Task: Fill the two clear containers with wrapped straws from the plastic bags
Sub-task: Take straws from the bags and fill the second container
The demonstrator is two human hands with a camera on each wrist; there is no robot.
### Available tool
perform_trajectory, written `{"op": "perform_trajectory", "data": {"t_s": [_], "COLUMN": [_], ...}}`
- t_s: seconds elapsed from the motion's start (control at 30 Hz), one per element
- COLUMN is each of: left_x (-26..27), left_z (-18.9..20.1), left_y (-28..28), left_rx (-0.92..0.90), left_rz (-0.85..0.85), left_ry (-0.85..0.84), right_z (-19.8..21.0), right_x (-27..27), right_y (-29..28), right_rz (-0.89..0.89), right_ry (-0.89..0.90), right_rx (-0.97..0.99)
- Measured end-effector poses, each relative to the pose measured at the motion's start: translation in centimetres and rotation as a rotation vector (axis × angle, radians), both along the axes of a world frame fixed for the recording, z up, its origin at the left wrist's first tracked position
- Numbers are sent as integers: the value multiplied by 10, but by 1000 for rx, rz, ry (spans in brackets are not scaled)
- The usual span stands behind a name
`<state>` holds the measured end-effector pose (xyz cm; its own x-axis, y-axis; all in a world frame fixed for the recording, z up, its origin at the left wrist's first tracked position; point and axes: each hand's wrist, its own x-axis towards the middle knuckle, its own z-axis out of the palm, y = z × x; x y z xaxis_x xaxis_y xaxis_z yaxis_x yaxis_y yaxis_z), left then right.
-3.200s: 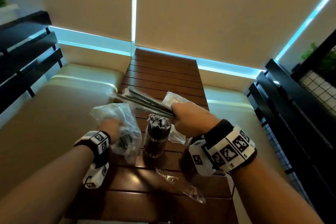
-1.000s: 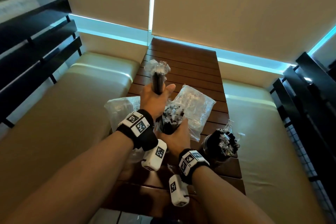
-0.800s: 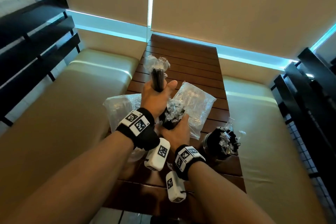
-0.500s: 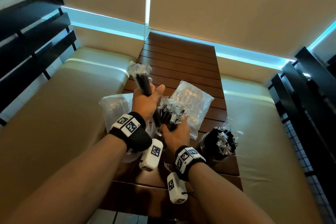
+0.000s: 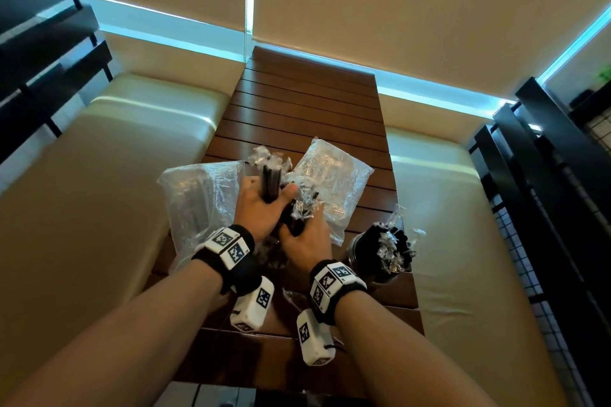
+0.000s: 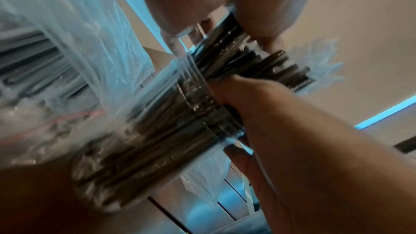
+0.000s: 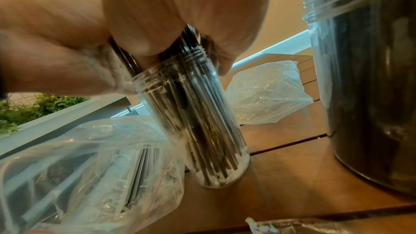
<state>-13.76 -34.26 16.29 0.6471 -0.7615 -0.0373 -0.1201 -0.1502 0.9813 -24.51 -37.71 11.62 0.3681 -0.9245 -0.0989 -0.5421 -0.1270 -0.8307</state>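
2 clear containers stand on my slatted table: the full one at the near right, the narrow one central and tilted. My right hand curls around its rim; my left hand grips a bundle of wrapped straws above it. Plastic bags lie on both sides.

At the centre of the frame the left hand grips a bundle of black wrapped straws that points up the frame. Just below and right of it, the right hand holds more straws. On the slatted wooden worktop, one clear plastic bag lies left of the hands, another to their right. A straw-filled clear container stands lower right.
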Motion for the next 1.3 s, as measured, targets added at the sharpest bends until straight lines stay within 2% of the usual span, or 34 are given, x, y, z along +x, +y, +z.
{"op": "perform_trajectory", "data": {"t_s": [0.1, 0.27, 0.37, 0.47, 0.6, 0.7, 0.77, 0.93, 1.0, 1.13, 1.3], "left_x": [10, 17, 15, 8, 4, 8, 9, 5, 8, 10, 1], "left_z": [16, 53, 57, 54, 69, 75, 65, 7, -2, 5, -9], "left_y": [4, 0, 0, 5, 4, -1, -4, 7, 9, 5, 8], "left_rx": [-51, -189, -201, -174, -254, -322, -238, 173, 211, 227, 385], "left_rz": [-82, -22, -104, -174, -93, -85, -145, -383, -395, -361, -441], "left_ry": [-154, -387, -492, -695, -698, -830, -869, -1040, -1023, -1032, -971], "right_z": [-1, 1, 1, -2, -8, -8, -8, -8, -9, -1, -11], "right_x": [0, -1, -3, -3, -2, -2, -2, -4, -6, -9, -4], "right_y": [-1, 0, -1, -2, -1, -3, -2, -2, -3, 1, 1], "right_rz": [16, 6, 26, 42, 21, 20, 23, 60, 64, 128, 181], "right_ry": [6, -27, -19, 9, -8, -14, -15, 6, 21, 5, 39], "right_rx": [22, 5, -2, -8, -24, -32, -28, -33, -29, 6, 38]}}
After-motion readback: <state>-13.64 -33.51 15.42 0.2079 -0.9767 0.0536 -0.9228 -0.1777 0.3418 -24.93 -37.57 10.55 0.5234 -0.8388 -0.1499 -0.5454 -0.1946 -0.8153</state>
